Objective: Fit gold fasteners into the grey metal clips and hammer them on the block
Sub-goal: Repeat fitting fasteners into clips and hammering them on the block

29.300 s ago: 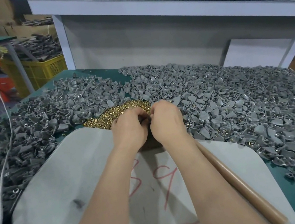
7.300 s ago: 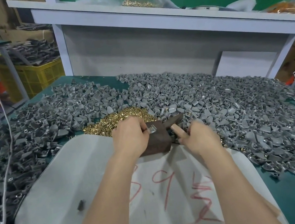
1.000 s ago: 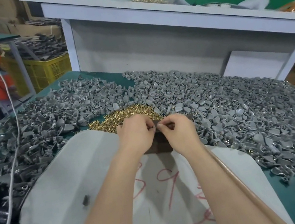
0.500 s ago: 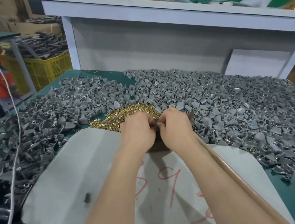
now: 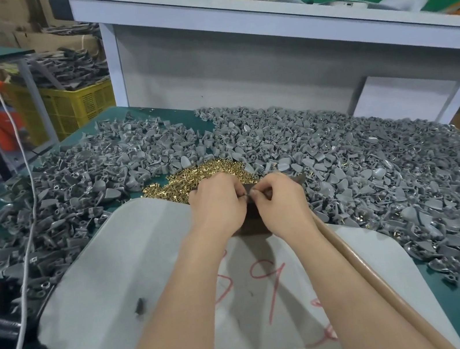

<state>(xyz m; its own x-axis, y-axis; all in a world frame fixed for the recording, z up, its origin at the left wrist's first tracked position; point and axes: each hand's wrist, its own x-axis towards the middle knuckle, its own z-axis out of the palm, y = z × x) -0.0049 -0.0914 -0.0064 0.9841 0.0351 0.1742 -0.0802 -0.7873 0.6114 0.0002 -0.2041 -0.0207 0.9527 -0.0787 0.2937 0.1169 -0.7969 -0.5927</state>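
Grey clip [image 5: 246,198] lies between my fingers [image 5: 260,193]: left hand [image 5: 217,207] and right hand [image 5: 282,205] both pinch it, just over the block [image 5: 254,225].

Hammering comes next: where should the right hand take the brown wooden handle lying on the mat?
Grip the brown wooden handle at mid-shaft, from above and from its right side: it lies flat, running diagonally close beside the right forearm, and its far end is hidden behind the right hand.

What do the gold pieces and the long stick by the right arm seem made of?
Gold fasteners: probably brass or brass-plated metal, since they glint shiny yellow. Long stick: seemingly wood, smooth tan with a dull sheen; I cannot be sure.
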